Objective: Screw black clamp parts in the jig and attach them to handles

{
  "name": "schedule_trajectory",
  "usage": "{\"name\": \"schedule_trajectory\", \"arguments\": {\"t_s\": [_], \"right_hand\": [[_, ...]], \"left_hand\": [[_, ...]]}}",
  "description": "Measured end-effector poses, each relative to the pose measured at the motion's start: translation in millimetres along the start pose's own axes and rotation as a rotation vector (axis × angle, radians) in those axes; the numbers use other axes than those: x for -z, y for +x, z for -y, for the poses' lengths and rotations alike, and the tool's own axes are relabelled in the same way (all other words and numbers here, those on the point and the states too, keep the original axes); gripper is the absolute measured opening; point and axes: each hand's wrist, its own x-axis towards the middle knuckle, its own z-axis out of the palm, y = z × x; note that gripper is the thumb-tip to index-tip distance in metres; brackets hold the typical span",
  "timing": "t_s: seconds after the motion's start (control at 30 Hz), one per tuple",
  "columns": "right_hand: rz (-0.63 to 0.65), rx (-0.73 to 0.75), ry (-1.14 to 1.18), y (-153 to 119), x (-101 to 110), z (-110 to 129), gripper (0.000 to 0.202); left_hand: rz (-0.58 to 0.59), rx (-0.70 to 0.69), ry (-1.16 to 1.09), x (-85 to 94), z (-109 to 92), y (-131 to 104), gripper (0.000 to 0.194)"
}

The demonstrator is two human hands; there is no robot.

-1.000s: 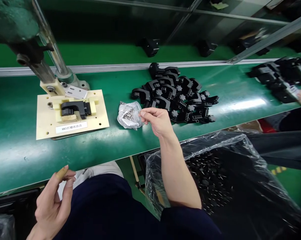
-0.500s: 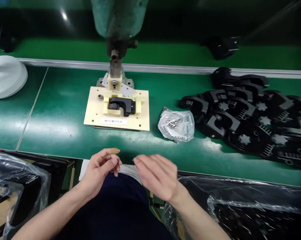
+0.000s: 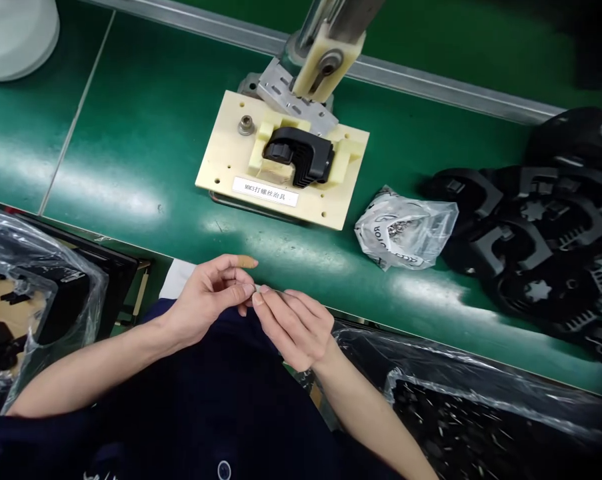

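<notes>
My left hand and my right hand meet fingertip to fingertip over the bench's front edge. Both pinch at the same spot; whatever is between the fingers is too small to make out. A tan wrap covers a fingertip of the left hand. Beyond them a cream fixture plate with a printed label holds a black curved plastic part, which neither hand touches. An open clear plastic bag of small metal pieces, perhaps screws, lies right of the plate.
A metal press column with a cream block rises behind the plate. Black plastic parts are heaped at the right. A white round base stands far left. Plastic-lined bins sit below the bench edge.
My hands were apart and have come together, the right one moving left until its fingertips met the left's. The view has tilted and shifted downward.
</notes>
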Motion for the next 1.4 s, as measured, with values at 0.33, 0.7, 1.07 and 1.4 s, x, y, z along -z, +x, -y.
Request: {"name": "schedule_trajectory", "arguments": {"t_s": [0.33, 0.7, 1.07, 1.4], "right_hand": [[-0.1, -0.055, -0.02, -10.7, -17.0, 11.1, 0.014], [-0.09, -0.917, 0.665, 3.5, -12.7, 21.0, 0.014], [-0.012, -0.899, 0.802, 11.2, -9.5, 25.3, 0.008], [-0.096, -0.022, 0.025, -6.4, 0.5, 11.3, 0.016]], "left_hand": [[-0.015, 0.021, -0.031, 4.1, 2.1, -5.0, 0.036], [-0.108, -0.239, 0.205, 5.8, 2.0, -4.9, 0.041], [0.013, -0.654, 0.592, 15.2, 17.6, -13.2, 0.045], [0.153, -0.576, 0.405, 14.6, 18.9, -18.2, 0.05]]}}
